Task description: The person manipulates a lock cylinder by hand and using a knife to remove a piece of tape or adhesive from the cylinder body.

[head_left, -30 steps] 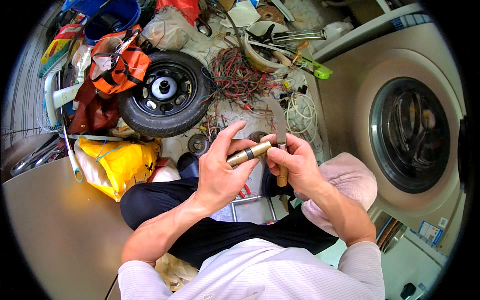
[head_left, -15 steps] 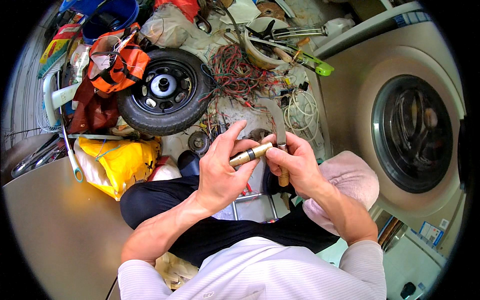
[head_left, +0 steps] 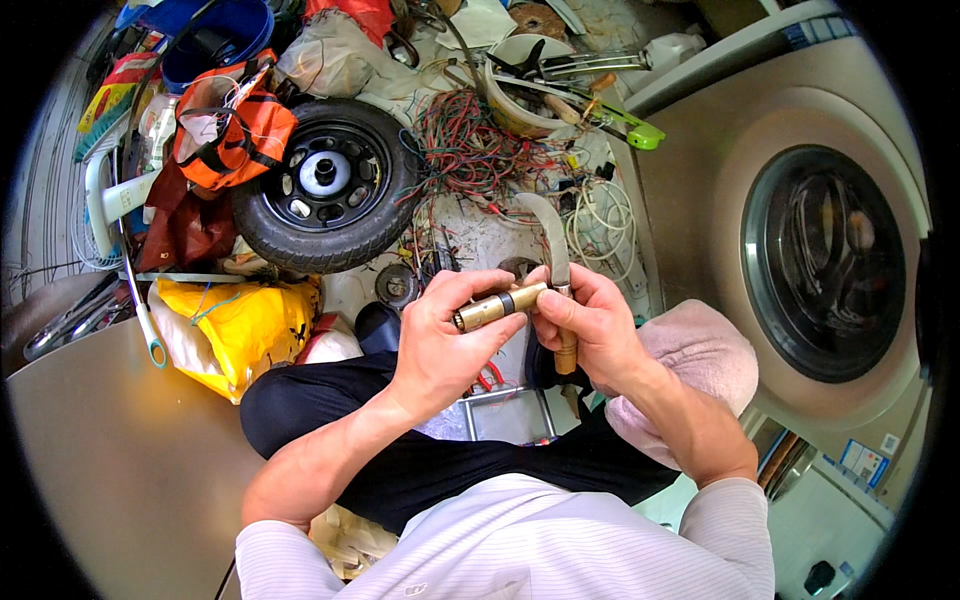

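Between my two hands lies a brass-coloured cylinder (head_left: 497, 307) with a dark band round its middle, perhaps a small flashlight. My left hand (head_left: 432, 345) is closed round it, fingers on top and thumb underneath. The dark, ridged left end shows past the fingers. My right hand (head_left: 603, 330) pinches its right end with the thumb and also grips a hooked knife (head_left: 555, 240). The knife's wooden handle points down toward my lap, and its curved grey blade rises away from me. My right fingers partly hide where cylinder and knife meet.
A black-rimmed wheel (head_left: 335, 185) lies ahead left beside an orange bag (head_left: 230, 125) and a yellow bag (head_left: 245, 325). Tangled wires (head_left: 470, 145) and a tool bucket (head_left: 520, 112) lie farther ahead. A front-loading washing machine (head_left: 700, 190) stands right. Pink cloth (head_left: 700, 365) covers my right knee.
The raised fingers of my left hand have come down and curled over the cylinder. The cylinder has shifted slightly left and its dark end now shows. My right hand has hardly moved.
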The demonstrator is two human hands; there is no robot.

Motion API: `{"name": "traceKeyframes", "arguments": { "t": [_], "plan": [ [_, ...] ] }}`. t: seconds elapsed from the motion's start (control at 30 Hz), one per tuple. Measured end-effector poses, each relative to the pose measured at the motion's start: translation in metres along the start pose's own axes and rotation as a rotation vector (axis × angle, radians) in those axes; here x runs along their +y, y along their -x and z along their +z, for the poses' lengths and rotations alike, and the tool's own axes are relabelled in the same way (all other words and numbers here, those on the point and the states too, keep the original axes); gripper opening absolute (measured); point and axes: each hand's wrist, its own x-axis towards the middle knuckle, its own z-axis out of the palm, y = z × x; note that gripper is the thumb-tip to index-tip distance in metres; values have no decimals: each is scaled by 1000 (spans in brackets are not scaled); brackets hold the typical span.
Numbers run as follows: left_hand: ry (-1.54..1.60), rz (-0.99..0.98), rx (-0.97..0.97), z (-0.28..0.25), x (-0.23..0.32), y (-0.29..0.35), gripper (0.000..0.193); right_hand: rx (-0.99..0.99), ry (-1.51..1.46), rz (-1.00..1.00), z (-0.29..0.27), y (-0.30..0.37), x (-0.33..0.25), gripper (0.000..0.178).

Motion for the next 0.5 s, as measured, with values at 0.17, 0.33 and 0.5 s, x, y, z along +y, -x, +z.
{"name": "traceKeyframes", "arguments": {
  "t": [0.17,0.33,0.5],
  "plan": [
    [233,-177,-57,1,8,-1,33,10,0,-7,0,-1,1,25],
    [293,-216,-77,0,3,-1,33,30,37,-1,2,-1,2,24],
    [310,-214,-87,-1,0,0,33,61,85,-5,4,0,1,25]
  ]
}}
